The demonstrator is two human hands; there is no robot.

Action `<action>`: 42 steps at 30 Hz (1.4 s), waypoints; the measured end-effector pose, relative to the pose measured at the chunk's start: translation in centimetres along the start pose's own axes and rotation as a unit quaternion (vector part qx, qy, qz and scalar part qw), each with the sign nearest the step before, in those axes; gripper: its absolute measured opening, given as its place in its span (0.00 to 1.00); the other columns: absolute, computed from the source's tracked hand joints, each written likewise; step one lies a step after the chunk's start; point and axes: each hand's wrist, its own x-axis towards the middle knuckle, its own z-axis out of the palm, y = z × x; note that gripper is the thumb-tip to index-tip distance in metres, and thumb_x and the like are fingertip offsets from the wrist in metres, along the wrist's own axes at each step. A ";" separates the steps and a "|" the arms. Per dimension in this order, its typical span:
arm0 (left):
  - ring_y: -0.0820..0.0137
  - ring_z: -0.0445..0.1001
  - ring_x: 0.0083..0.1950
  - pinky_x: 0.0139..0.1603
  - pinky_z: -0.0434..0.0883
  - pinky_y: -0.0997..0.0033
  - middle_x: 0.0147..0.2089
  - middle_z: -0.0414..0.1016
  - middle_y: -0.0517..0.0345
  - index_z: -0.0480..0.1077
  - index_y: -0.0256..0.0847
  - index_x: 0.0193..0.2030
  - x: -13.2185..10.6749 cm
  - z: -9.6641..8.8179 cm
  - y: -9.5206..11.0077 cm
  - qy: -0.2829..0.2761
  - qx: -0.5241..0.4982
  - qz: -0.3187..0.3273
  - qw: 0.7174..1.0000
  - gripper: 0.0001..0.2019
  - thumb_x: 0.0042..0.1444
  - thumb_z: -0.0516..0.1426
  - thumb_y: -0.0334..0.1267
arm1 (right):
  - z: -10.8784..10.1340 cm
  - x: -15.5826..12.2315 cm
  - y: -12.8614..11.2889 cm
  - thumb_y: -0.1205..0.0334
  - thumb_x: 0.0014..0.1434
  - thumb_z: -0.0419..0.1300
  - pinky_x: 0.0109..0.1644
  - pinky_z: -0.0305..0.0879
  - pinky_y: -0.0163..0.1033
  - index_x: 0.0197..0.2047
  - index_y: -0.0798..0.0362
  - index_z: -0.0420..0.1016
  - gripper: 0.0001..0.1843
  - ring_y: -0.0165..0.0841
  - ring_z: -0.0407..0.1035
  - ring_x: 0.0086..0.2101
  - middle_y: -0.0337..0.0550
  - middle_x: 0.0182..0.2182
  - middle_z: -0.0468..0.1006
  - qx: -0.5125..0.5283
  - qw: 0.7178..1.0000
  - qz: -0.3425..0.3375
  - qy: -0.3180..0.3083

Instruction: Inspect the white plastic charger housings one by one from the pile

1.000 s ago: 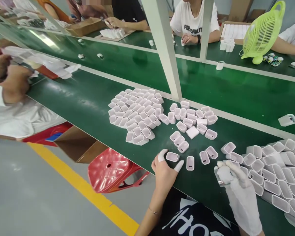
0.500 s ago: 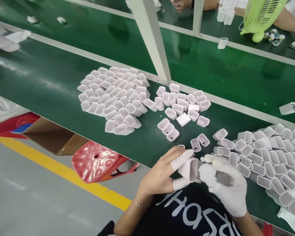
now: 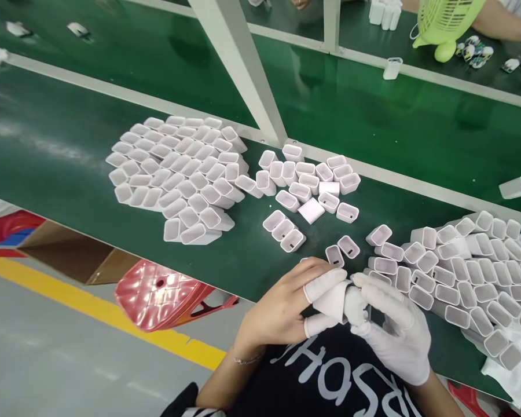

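My left hand (image 3: 282,307), with white finger cots on some fingers, is closed around a white plastic housing (image 3: 330,302). The housing lies tilted, its open end towards my right hand. My right hand (image 3: 402,333), in a white glove, pinches a small white rounded piece (image 3: 355,305) against that open end. Glove and fingers hide part of this piece, and I cannot tell how deep it sits. Just beyond my hands two loose housings (image 3: 348,247) stand open side up on the green bench (image 3: 238,255).
Housings stand packed in a cluster at left (image 3: 173,174), and another cluster (image 3: 473,272) fills the right. A looser group (image 3: 306,179) lies between them, near a grey post (image 3: 247,75). Across the belt (image 3: 395,121) are a green fan (image 3: 449,26) and a person's arm. Below sits a red stool (image 3: 151,292).
My right hand has brought the white piece leftward to the housing's open end; a gap showed there before. The housing has turned slightly. The whole view has shifted a little.
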 end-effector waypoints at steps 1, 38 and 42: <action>0.58 0.71 0.52 0.50 0.73 0.55 0.50 0.73 0.42 0.58 0.40 0.65 0.0 0.1 0.0 -0.002 -0.008 0.000 1.000 0.26 0.62 0.57 0.41 | 0.0 0.1 0.0 0.67 0.59 0.64 0.52 0.76 0.45 0.65 0.36 0.62 0.33 0.40 0.74 0.52 0.43 0.55 0.75 -0.012 1.000 -0.007 -0.010; 0.75 0.79 0.32 0.31 0.76 0.84 0.39 0.79 0.49 0.75 0.30 0.40 5.2 0.5 0.6 0.309 -0.694 -0.472 0.447 0.18 0.69 0.48 0.40 | -0.3 0.8 -0.4 0.55 0.71 0.42 0.55 0.65 0.52 0.64 0.41 0.64 0.22 0.41 0.70 0.50 0.44 0.56 0.74 0.181 0.962 0.206 0.010; 0.74 0.79 0.34 0.34 0.76 0.83 0.40 0.79 0.49 0.75 0.30 0.39 4.9 0.6 0.4 0.314 -0.695 -0.459 0.456 0.15 0.67 0.51 0.38 | -0.1 0.7 -0.4 0.54 0.71 0.43 0.55 0.67 0.52 0.63 0.42 0.65 0.22 0.41 0.71 0.49 0.44 0.56 0.74 0.176 0.961 0.213 0.012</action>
